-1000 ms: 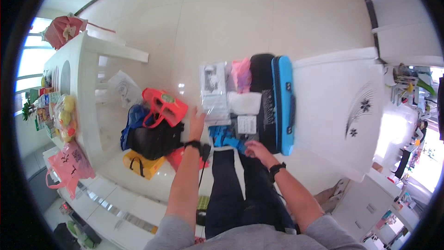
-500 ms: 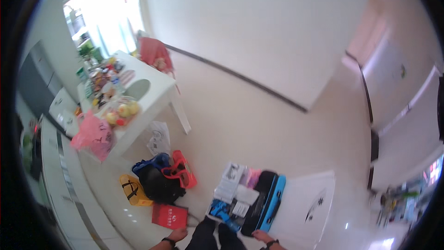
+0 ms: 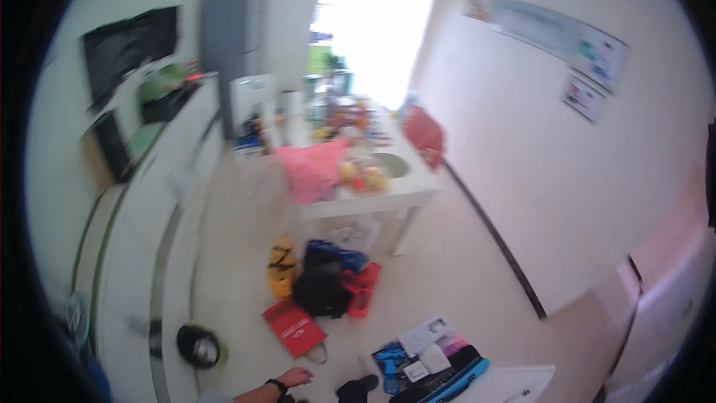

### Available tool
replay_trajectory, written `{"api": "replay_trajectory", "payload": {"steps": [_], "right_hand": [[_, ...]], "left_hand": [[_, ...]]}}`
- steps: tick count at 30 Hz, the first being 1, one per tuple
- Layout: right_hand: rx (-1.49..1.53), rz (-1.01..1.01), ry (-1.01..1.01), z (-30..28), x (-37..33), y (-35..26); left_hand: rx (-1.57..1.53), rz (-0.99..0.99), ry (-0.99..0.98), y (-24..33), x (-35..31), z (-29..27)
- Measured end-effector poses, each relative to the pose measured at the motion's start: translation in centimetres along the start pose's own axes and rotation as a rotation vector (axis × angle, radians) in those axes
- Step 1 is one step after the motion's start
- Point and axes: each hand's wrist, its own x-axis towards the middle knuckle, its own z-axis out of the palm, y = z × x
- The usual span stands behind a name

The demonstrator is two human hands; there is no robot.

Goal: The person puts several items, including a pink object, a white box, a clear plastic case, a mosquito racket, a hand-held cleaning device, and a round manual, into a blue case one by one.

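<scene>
My left hand [image 3: 298, 377], with a dark band on the wrist, reaches in from the lower edge. Its fingers are loosely bent and blurred, with nothing seen in them. It hovers just below the red paper bag [image 3: 295, 327] on the floor. To its right, past my dark shoe [image 3: 365, 383], lies an open suitcase with a blue-edged shell [image 3: 477, 370]. Inside it are a blue gun-shaped thing [image 3: 389, 359], a white box [image 3: 416, 371], papers [image 3: 424, 336] and something pink [image 3: 452, 341]. My right hand is out of view.
Beyond the red bag are a black bag [image 3: 323, 291], a yellow bag [image 3: 282, 269] and a red-pink bag [image 3: 363, 291]. A white table [image 3: 418, 188] holds a pink plastic bag [image 3: 313, 170] and fruit [image 3: 365, 179]. A dark round object [image 3: 198, 345] lies near the white cabinets [image 3: 127, 291].
My view has swung left and up, so the suitcase sits lower and farther right. The right hand has left the picture. The left hand stays near the red bag.
</scene>
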Motion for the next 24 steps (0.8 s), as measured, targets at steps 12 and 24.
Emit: {"api": "replay_trajectory", "payload": {"steps": [12,24], "right_hand": [[-0.388,-0.127,-0.662,21.8,1.8,-9.2],[-0.607,-0.210,-1.115,40.6,8.4,-21.3]], "left_hand": [[-0.597,-0.277,0.718,-26.4,-32.4,1.7],[-0.531,-0.481,1.043,-27.7,-38.5,11.9]]}}
